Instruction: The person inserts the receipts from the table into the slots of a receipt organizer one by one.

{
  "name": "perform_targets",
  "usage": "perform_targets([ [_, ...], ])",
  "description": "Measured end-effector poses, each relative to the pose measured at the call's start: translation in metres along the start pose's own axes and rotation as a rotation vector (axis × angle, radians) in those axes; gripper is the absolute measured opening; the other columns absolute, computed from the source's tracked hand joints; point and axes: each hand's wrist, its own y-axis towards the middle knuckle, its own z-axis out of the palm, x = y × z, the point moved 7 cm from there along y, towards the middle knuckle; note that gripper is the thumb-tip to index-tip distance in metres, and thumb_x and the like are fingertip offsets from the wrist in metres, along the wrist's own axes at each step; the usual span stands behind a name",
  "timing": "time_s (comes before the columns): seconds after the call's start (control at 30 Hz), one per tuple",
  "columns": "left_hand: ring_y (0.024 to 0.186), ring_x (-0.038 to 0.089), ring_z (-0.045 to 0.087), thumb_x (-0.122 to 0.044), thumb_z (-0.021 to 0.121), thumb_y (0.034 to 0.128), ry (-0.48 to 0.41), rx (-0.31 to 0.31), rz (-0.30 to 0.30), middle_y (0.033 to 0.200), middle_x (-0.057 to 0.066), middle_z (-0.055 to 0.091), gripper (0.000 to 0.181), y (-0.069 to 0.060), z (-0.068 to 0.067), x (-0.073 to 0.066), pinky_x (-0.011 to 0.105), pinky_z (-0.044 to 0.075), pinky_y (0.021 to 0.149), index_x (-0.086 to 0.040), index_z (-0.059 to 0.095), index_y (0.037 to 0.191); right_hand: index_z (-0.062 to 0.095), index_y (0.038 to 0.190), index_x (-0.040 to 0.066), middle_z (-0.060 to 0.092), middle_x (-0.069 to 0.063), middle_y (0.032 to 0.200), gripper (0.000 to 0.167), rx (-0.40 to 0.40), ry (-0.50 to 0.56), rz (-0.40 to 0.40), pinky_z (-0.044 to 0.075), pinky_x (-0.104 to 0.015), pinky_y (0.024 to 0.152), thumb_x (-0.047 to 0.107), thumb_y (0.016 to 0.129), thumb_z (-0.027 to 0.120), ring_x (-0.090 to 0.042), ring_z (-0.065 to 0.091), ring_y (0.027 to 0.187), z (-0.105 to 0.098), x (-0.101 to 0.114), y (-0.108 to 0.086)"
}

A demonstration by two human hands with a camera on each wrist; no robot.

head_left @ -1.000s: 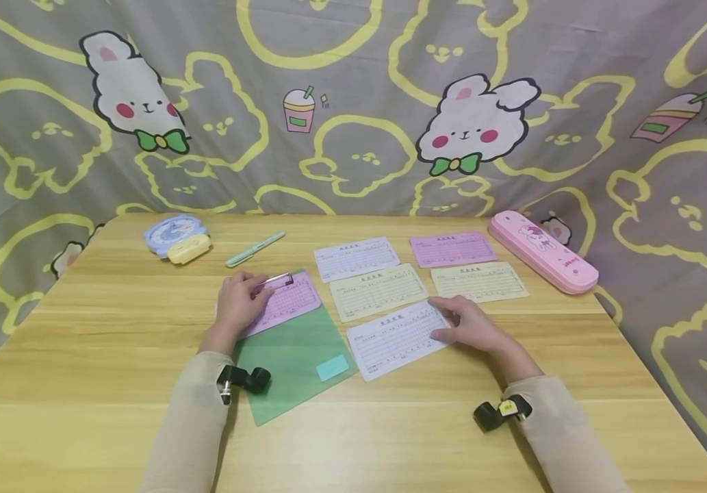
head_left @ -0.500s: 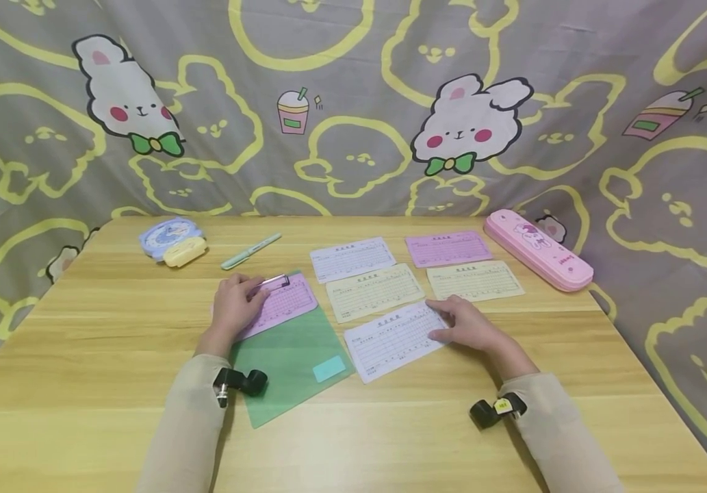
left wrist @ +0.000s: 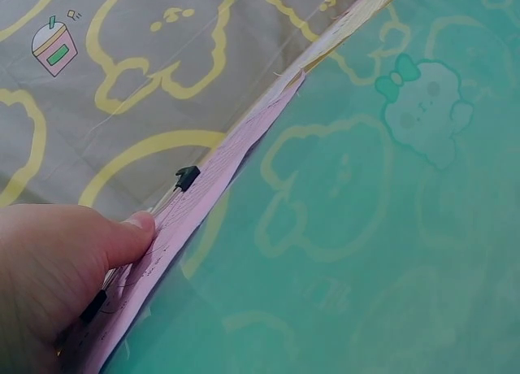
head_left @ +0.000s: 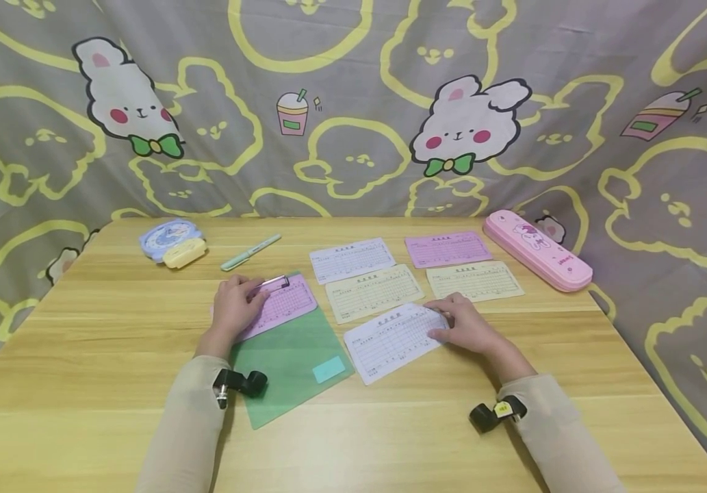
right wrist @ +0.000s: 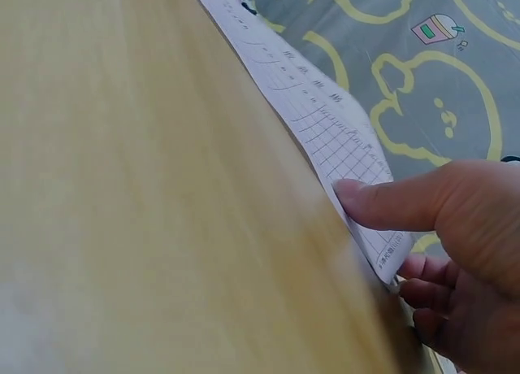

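My left hand [head_left: 236, 305] lies at the top of a translucent green clipboard [head_left: 285, 370], its thumb on the metal clip [left wrist: 166, 203]. Beneath that clip sits a pink printed slip [head_left: 288, 301]. Most of the left fingers are hidden in the left wrist view. To the right, my right hand [head_left: 467, 325] pinches the right end of a pale bluish-white printed slip [head_left: 393, 342], thumb on top and fingers at its edge. That slip bows up slightly in the right wrist view, where the thumb [right wrist: 382, 203] presses its gridded face.
Behind are another white slip [head_left: 353, 261], two yellow slips [head_left: 374, 293] and a loose pink slip [head_left: 448, 249]. A pink pencil case [head_left: 538, 250] stands at the right. A green pen [head_left: 250, 252] and a blue-and-yellow object [head_left: 172, 243] lie at the back left.
The right hand's far fingers have lifted the upper right edge of the white slip, which now curves up. The left hand stays on the clip. The view shifted slightly.
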Motion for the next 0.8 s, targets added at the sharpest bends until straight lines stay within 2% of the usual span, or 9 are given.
perform_targets([
  [0.17, 0.090, 0.033, 0.039, -0.021, 0.058, 0.0816, -0.003, -0.013, 0.012, 0.098, 0.018, 0.048, 0.034, 0.001, -0.001, -0.001, 0.044, 0.029, 0.076, 0.000, 0.058, 0.109, 0.054, 0.110, 0.000, 0.048, -0.011, 0.098, 0.045, -0.027, 0.041, -0.019, 0.037, -0.037, 0.076, 0.009, 0.069, 0.071, -0.024, 0.045, 0.087, -0.001, 0.002, 0.000],
  [0.3, 0.090, 0.033, 0.039, -0.021, 0.058, 0.0814, -0.004, -0.016, 0.018, 0.098, 0.018, 0.048, 0.035, 0.001, -0.001, -0.001, 0.044, 0.029, 0.075, 0.000, 0.058, 0.109, 0.051, 0.112, -0.001, 0.050, -0.017, 0.109, 0.045, -0.039, 0.093, -0.010, 0.032, -0.044, 0.088, 0.005, 0.071, 0.068, -0.031, 0.045, 0.101, -0.002, 0.001, 0.000],
  [0.43, 0.090, 0.033, 0.039, -0.021, 0.059, 0.0811, -0.007, -0.014, 0.020, 0.098, 0.018, 0.048, 0.035, 0.000, 0.000, -0.001, 0.044, 0.029, 0.076, 0.000, 0.058, 0.109, 0.048, 0.117, 0.001, 0.048, -0.019, 0.115, 0.047, -0.041, 0.126, 0.010, 0.030, -0.046, 0.090, 0.001, 0.073, 0.064, -0.033, 0.043, 0.105, -0.002, -0.003, -0.001],
  [0.53, 0.090, 0.033, 0.039, -0.022, 0.059, 0.0809, -0.008, -0.012, 0.017, 0.098, 0.018, 0.048, 0.035, 0.000, 0.001, 0.000, 0.044, 0.029, 0.076, 0.000, 0.058, 0.109, 0.051, 0.114, 0.003, 0.049, -0.018, 0.115, 0.043, -0.054, 0.137, 0.015, 0.030, -0.046, 0.090, 0.000, 0.073, 0.063, -0.032, 0.044, 0.105, -0.002, -0.005, -0.002],
  [0.63, 0.090, 0.033, 0.039, -0.022, 0.059, 0.0808, -0.005, -0.012, 0.013, 0.098, 0.018, 0.048, 0.035, 0.000, 0.001, 0.000, 0.044, 0.029, 0.076, 0.000, 0.058, 0.109, 0.056, 0.106, 0.003, 0.052, -0.017, 0.111, 0.033, -0.073, 0.149, 0.014, 0.032, -0.045, 0.087, -0.002, 0.073, 0.061, -0.031, 0.046, 0.102, -0.002, -0.006, -0.002],
  [0.8, 0.090, 0.034, 0.040, -0.022, 0.059, 0.0804, 0.000, -0.021, 0.013, 0.098, 0.019, 0.048, 0.035, 0.000, 0.000, 0.000, 0.045, 0.029, 0.076, -0.001, 0.059, 0.108, 0.061, 0.096, 0.004, 0.057, -0.013, 0.099, 0.025, -0.091, 0.177, 0.029, 0.039, -0.039, 0.077, -0.005, 0.072, 0.059, -0.023, 0.050, 0.086, -0.005, -0.008, -0.003],
])
